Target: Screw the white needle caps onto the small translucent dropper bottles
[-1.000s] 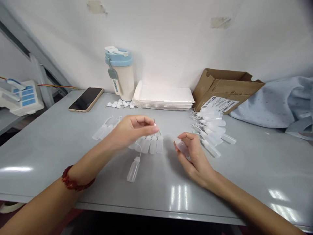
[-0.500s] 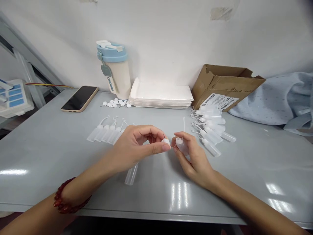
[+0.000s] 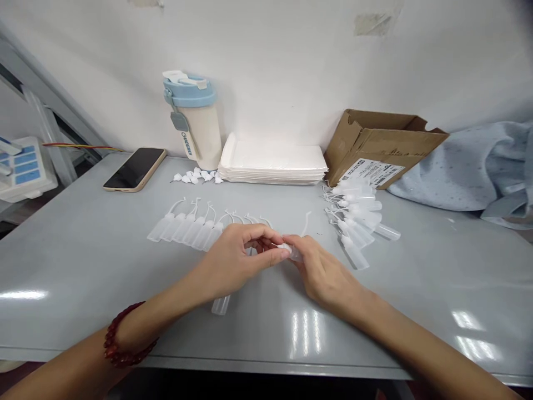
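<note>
Between thumb and fingers, my left hand [image 3: 241, 255] pinches a small white needle-tip cap [image 3: 285, 248]. My right hand [image 3: 322, 266] is closed round a small translucent squeeze bottle [image 3: 296, 254], whose neck meets the cap. A thin white tether strip [image 3: 306, 223] shows above the right hand. To the left lies a row of similar bottles with tethers [image 3: 183, 229], partly behind my left hand. Another bottle [image 3: 220, 305] lies below my left wrist. On the right is a loose pile of bottles fitted with needle caps [image 3: 353, 222].
Several loose white caps [image 3: 195, 176] lie by a cream tumbler [image 3: 202, 133] with a blue lid. A stack of white padded envelopes [image 3: 275, 161] stands at the wall. A phone [image 3: 135, 168] is at left; a cardboard box [image 3: 383, 150] and pale blue cloth [image 3: 470, 166] are at right.
My hands have come together, and the cap that was apart from the bottle now meets its neck. The right hand has turned, tilting the bottle toward the left.
</note>
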